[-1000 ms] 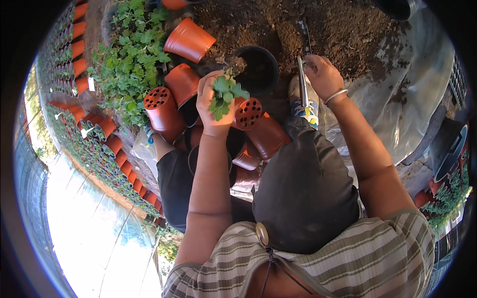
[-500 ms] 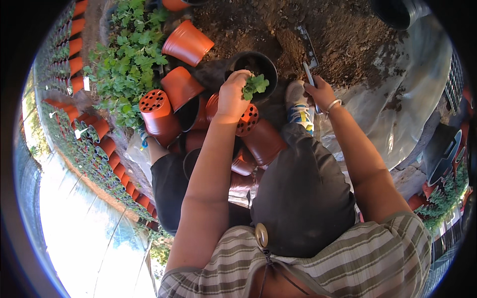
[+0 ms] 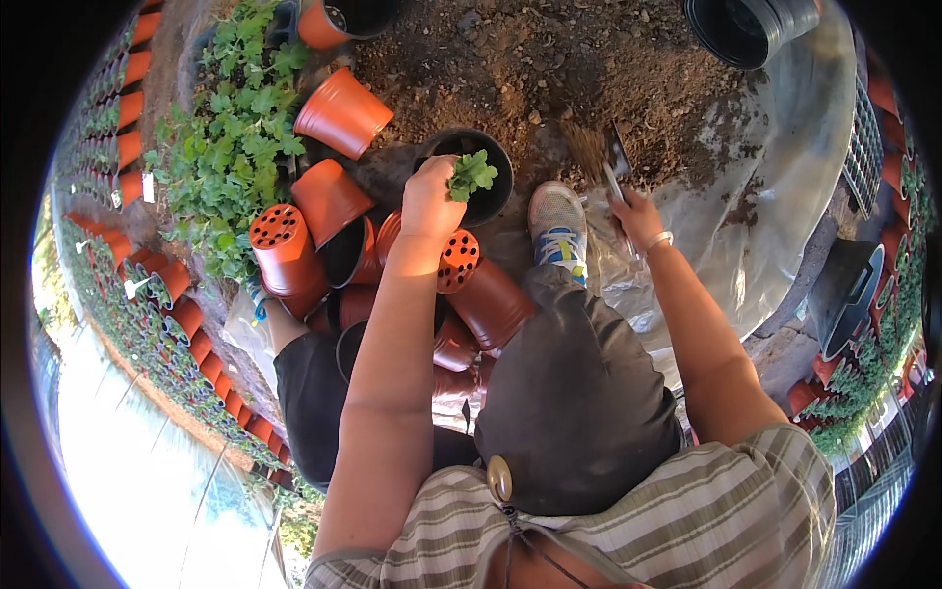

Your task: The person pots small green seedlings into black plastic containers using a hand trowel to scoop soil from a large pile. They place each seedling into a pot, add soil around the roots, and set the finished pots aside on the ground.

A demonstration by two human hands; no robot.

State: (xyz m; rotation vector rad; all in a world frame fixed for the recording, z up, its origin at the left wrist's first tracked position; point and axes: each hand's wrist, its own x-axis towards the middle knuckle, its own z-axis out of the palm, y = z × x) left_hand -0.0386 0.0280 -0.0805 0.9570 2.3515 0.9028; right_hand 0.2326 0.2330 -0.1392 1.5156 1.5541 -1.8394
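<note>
My left hand (image 3: 432, 201) is closed around a small leafy green seedling (image 3: 473, 174) at the near left rim of a black pot (image 3: 496, 204). The leaves hang over the pot's opening, and the fingertips and stem are mostly hidden. Right of my shoe, my right hand (image 3: 636, 220) grips a hand trowel (image 3: 613, 177). Its metal blade points away from me at the edge of the loose brown soil (image 3: 579, 83). A blurred patch of soil shows just left of the blade.
Several orange-brown pots (image 3: 343, 113) lie tumbled beside and beneath my left arm. Leafy seedlings (image 3: 231, 147) crowd the far left. Stacked black pots (image 3: 746, 29) lie at the far right. Plastic sheeting (image 3: 756, 265) covers ground on the right, near a black cell tray (image 3: 860, 147).
The trowel's blade has tilted and shifted against the soil in my right hand, and soil beside it is now blurred. My left hand keeps the seedling at the pot. The whole view has shifted slightly.
</note>
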